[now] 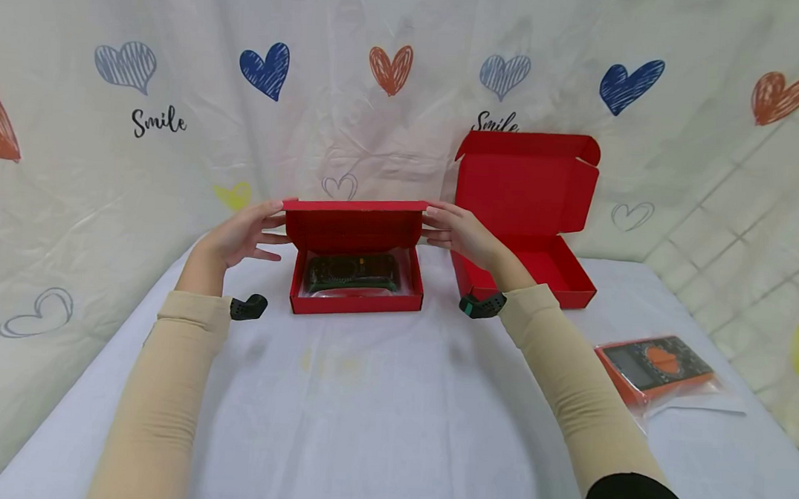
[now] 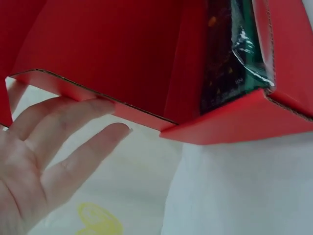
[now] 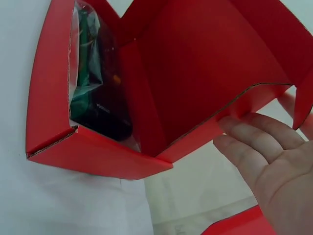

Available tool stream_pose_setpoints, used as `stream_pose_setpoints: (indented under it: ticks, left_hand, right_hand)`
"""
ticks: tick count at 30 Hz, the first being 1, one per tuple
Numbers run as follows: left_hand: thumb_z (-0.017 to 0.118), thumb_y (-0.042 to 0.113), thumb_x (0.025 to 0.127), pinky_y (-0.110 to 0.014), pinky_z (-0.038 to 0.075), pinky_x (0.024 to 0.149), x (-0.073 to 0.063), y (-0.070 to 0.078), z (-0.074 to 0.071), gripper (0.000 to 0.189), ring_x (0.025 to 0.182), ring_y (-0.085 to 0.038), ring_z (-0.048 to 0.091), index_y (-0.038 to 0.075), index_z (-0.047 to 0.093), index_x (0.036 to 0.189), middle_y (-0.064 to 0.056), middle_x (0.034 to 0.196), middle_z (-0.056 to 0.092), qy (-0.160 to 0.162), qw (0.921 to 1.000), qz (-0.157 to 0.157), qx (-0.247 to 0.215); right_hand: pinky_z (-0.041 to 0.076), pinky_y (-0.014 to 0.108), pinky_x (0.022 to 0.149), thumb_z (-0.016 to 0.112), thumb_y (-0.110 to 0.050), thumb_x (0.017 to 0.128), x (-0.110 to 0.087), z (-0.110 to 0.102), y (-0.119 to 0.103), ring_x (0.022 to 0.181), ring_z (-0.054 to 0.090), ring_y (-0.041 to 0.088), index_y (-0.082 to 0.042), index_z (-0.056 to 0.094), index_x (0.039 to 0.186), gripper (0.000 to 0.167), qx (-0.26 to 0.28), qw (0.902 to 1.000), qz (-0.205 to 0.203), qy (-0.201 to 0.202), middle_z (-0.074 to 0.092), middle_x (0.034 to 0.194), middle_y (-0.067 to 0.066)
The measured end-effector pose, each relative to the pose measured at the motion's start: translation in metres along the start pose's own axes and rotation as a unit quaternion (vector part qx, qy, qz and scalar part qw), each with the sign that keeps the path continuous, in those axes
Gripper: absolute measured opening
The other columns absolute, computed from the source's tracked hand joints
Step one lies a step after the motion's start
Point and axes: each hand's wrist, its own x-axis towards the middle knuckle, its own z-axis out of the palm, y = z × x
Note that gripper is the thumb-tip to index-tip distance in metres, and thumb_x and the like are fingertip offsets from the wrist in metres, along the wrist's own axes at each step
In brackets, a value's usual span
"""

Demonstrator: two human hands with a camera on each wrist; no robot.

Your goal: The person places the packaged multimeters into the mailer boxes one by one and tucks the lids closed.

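A red cardboard box (image 1: 357, 302) stands at the table's middle with its lid (image 1: 353, 229) raised partway. Inside it lies a dark multimeter (image 1: 353, 271) with a green edge, wrapped in clear plastic. My left hand (image 1: 242, 231) holds the lid's left corner, thumb at the top edge and the other fingers spread along the side. At the opposite corner, my right hand (image 1: 463, 237) grips the lid in the same way. Both wrist views show fingertips against the lid's side flaps (image 2: 93, 95), while the thumbs are hidden there.
Behind my right hand stands a second red box (image 1: 575, 276), its lid upright and its inside showing. An orange multimeter (image 1: 658, 365) in clear plastic lies at the table's right, over a white sheet (image 1: 714, 402). A heart-printed curtain (image 1: 391, 130) hangs behind the table.
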Motion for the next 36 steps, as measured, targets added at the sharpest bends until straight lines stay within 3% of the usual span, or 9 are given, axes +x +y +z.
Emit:
stream_pose_setpoints:
  ticks: [10, 19, 25, 36]
  left_hand:
    - [0.048, 0.039, 0.104, -0.060, 0.045, 0.105, -0.004, -0.010, 0.000, 0.069, 0.140, -0.050, 0.041, 0.014, 0.024, 0.164, -0.019, 0.164, 0.029, 0.018, 0.9998, 0.006, 0.006]
    - [0.050, 0.035, 0.105, -0.047, 0.053, 0.096, -0.005, -0.017, 0.001, 0.067, 0.139, -0.046, 0.043, 0.016, 0.025, 0.164, -0.017, 0.160, 0.031, 0.017, 0.9997, 0.012, 0.013]
    - [0.055, 0.025, 0.104, -0.040, 0.058, 0.089, -0.004, -0.022, 0.000, 0.066, 0.136, -0.044, 0.047, 0.017, 0.028, 0.163, -0.016, 0.156, 0.036, 0.021, 0.9997, 0.015, -0.004]
    - [0.062, 0.020, 0.101, -0.051, 0.054, 0.097, -0.001, -0.028, 0.000, 0.066, 0.131, -0.037, 0.050, 0.015, 0.033, 0.160, -0.015, 0.150, 0.041, 0.042, 0.9990, 0.010, 0.012]
  right_hand:
    - [0.040, 0.050, 0.113, 0.052, -0.026, 0.106, -0.001, -0.001, 0.008, 0.136, 0.051, 0.036, -0.008, 0.035, 0.159, 0.058, -0.014, 0.9999, -0.008, -0.002, 0.047, 0.153, 0.018]
    - [0.039, 0.052, 0.113, 0.061, -0.022, 0.102, -0.004, -0.003, 0.013, 0.134, 0.053, 0.035, -0.012, 0.033, 0.161, 0.066, -0.027, 0.9996, 0.001, 0.009, 0.050, 0.151, 0.017]
    - [0.047, 0.045, 0.107, 0.065, -0.019, 0.100, -0.005, -0.005, 0.018, 0.134, 0.050, 0.033, -0.016, 0.035, 0.161, 0.068, -0.044, 0.9990, -0.006, 0.012, 0.047, 0.152, 0.014]
    - [0.054, 0.043, 0.099, 0.070, -0.017, 0.098, -0.005, -0.003, 0.022, 0.127, 0.055, 0.031, -0.020, 0.038, 0.159, 0.069, -0.065, 0.9976, -0.018, 0.017, 0.053, 0.145, 0.014]
